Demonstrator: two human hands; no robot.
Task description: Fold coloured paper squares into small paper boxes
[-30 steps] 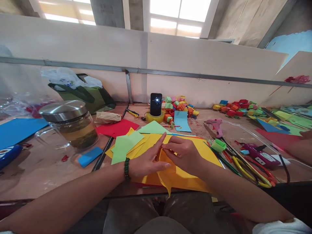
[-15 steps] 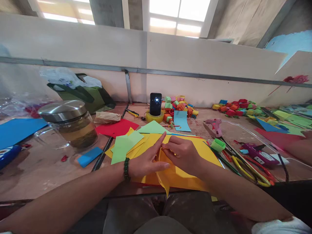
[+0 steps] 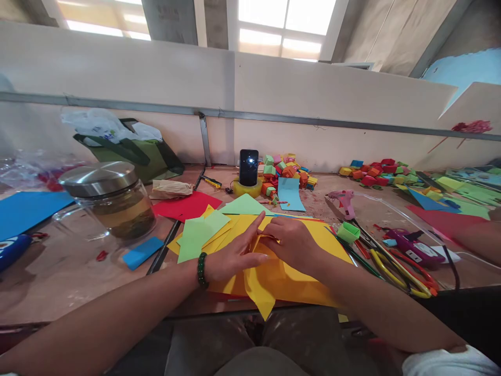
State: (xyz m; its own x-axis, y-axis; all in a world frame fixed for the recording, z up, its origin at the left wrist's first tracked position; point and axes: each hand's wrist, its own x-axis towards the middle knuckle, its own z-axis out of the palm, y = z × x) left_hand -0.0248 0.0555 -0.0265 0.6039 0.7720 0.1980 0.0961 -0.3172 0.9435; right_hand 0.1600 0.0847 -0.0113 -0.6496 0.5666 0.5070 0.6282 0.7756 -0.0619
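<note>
A folded piece of yellow paper [image 3: 260, 297] stands between my hands above a stack of yellow sheets [image 3: 309, 284], one pointed corner hanging toward me. My right hand [image 3: 293, 240] pinches its upper edge, with the fingers curled in. Against its left side rests my left hand [image 3: 235, 256], thumb and forefinger stretched apart in a V around the paper. Its other fingers are partly hidden. A green bead bracelet [image 3: 201, 270] circles the left wrist. Light green paper pieces [image 3: 199, 237] lie just beyond my left hand.
A lidded glass jar [image 3: 121, 209] and a blue block-like piece [image 3: 143, 253] are on the left. A phone [image 3: 249, 167] stands behind, beside small folded paper cubes [image 3: 289, 169]. Rightward are a pink glue gun [image 3: 345, 203], pliers-like handles [image 3: 399, 271], a purple power strip [image 3: 417, 249] and another person's arm [image 3: 479, 237].
The hanging lower part of the folded yellow paper has turned to show a broader face. My right fingers have curled slightly more at its upper edge; my left hand is nearly unmoved.
</note>
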